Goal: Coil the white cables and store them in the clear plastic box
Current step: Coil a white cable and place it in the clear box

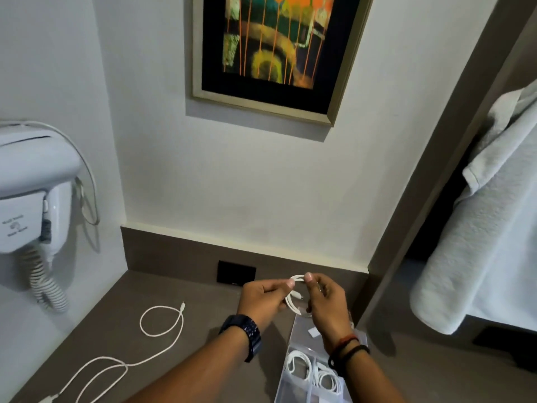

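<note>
Both my hands hold a small coil of white cable [292, 304] in the air above the counter. My left hand [263, 298] pinches the coil's left side, and my right hand [327, 298] grips its top and right side. Below my right wrist lies the clear plastic box [290, 385], open, its lid [303, 330] lying flat behind it. Two coiled white cables [299, 365] rest in its compartments. A long white cable [162, 321] lies loose on the grey counter at the left, with one loop and a plug end pointing up.
A wall-mounted hair dryer [32, 199] with a spiral cord hangs at the left. A black socket plate [236, 271] sits in the counter's back ledge. A framed picture [273, 53] hangs above. A white towel [488, 228] hangs beyond the door frame at the right.
</note>
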A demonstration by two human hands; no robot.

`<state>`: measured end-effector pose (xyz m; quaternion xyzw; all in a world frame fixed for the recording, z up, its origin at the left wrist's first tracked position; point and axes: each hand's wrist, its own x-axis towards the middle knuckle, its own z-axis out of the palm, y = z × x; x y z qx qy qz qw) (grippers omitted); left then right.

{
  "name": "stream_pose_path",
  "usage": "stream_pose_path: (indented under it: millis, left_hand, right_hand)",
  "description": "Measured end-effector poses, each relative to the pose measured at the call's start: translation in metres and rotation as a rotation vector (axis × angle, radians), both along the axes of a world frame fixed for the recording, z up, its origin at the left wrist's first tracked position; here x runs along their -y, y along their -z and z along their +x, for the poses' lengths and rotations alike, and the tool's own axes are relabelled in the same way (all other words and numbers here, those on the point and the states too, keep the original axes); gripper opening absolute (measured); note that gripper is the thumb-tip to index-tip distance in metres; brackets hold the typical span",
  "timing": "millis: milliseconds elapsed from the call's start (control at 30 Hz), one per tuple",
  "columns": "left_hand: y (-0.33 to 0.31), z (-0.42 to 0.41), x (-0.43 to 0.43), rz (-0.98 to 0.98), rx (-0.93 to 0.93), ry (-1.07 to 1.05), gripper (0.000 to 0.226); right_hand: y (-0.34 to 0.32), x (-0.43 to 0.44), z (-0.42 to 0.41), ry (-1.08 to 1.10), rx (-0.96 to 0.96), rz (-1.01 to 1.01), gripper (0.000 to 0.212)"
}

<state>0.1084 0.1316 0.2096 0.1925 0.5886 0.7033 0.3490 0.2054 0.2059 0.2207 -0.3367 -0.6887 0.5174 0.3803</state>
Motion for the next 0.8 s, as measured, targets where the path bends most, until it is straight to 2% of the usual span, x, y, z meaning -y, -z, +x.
stream_pose_path:
  millis: [100,200,300,500,667,733,800]
  left_hand:
    - [0.023,0.003,-0.004,-0.052,0.049,-0.014,0.007]
    - [0.051,0.008,-0.009,-0.148,0.092,-0.029,0.008]
    - [0.091,0.016,-0.016,-0.267,0.036,-0.023,0.013]
    - [0.164,0.050,-0.023,-0.368,-0.032,-0.037,0.009]
    - [0.208,0.055,-0.021,-0.506,-0.309,0.046,0.012]
    - [0.217,0.056,-0.018,-0.504,-0.385,0.032,0.006]
    - [0.224,0.055,-0.015,-0.505,-0.458,0.008,0.011]
  right_hand:
    - [0.026,-0.004,0.005,-0.030,0.086,-0.064,0.023]
    - [0.059,-0.008,0.016,-0.076,0.152,-0.178,0.017]
    - [0.097,-0.015,0.031,0.023,0.231,-0.177,0.011]
    - [0.166,-0.017,0.055,0.202,0.414,-0.121,0.023]
    - [0.206,-0.021,0.065,0.244,0.580,-0.143,0.003]
    - [0.214,-0.020,0.064,0.251,0.620,-0.087,0.008]
    - [0.218,-0.018,0.062,0.268,0.623,-0.033,0.013]
